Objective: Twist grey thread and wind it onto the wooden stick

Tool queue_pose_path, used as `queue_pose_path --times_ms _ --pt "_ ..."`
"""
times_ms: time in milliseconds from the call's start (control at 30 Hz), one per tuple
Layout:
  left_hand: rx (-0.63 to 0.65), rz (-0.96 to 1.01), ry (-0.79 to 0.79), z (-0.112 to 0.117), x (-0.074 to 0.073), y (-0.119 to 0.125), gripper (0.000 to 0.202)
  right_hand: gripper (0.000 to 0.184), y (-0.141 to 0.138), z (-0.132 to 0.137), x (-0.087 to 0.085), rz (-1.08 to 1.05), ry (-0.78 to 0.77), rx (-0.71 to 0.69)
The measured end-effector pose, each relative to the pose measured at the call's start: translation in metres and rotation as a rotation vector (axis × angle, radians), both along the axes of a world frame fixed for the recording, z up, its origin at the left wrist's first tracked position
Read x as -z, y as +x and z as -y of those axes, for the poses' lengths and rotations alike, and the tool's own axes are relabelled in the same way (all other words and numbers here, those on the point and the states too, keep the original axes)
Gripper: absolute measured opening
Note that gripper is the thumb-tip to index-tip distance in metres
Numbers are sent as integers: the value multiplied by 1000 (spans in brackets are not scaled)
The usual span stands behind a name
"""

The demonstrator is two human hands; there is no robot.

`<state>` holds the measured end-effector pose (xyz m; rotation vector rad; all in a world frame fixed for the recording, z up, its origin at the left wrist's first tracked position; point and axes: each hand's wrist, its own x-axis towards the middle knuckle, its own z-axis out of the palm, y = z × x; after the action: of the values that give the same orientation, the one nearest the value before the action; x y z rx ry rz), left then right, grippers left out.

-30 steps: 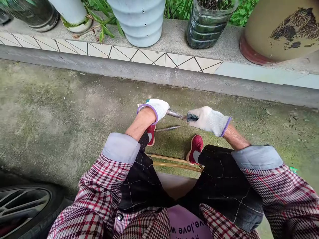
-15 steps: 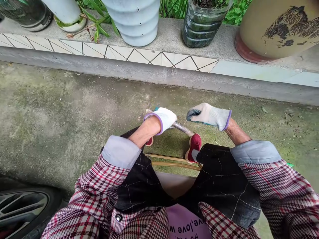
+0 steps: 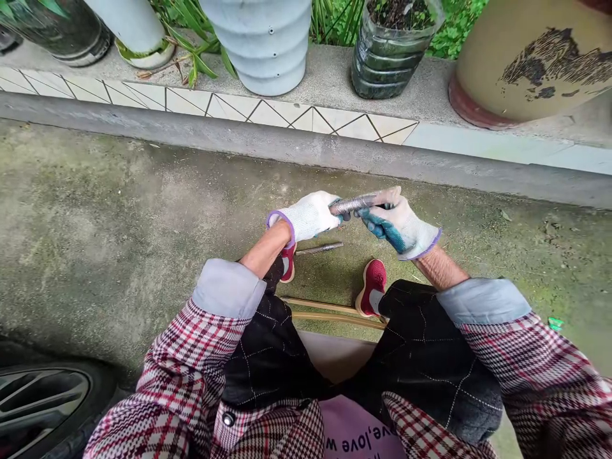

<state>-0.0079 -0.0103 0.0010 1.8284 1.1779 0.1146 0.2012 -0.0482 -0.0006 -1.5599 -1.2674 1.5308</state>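
A silvery rod, ridged along its length as if wound with wire or tape, spans the gap between my gloved hands. The fingers of my left hand are closed around its left end. At its other end my right hand, in a white glove with a teal palm, has thumb and fingers closed on the rod. The rod tilts slightly upward to the right. Below my left hand, a thinner grey rod lies on the concrete between two red shoes.
A low tiled ledge runs across in front, bearing a white ribbed pot, a cut plastic bottle planter and a large tan pot. A car wheel stands at lower left. A green scrap lies at right.
The rod has swung from pointing down toward the right shoe to nearly level, higher up. My right hand, apart from it before, now grips it. The thin rod on the ground is now exposed.
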Motion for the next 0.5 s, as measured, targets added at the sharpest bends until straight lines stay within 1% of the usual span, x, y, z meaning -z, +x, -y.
queue_pose_path --times_ms 67,133,233,367,500 --pt "-62 45 -2 1 2 6 10 20 -6 2 2 24 30 116" --pt "-101 61 -15 2 3 12 9 23 -8 3 3 43 82 157" --pt "-136 74 -41 2 3 15 9 29 -8 1 0 109 187 141" --pt "-171 114 -100 3 5 17 15 35 -5 -2 -3 244 318 88" --pt "-188 153 -144 7 1 21 16 33 -2 -1 -1 283 363 89"
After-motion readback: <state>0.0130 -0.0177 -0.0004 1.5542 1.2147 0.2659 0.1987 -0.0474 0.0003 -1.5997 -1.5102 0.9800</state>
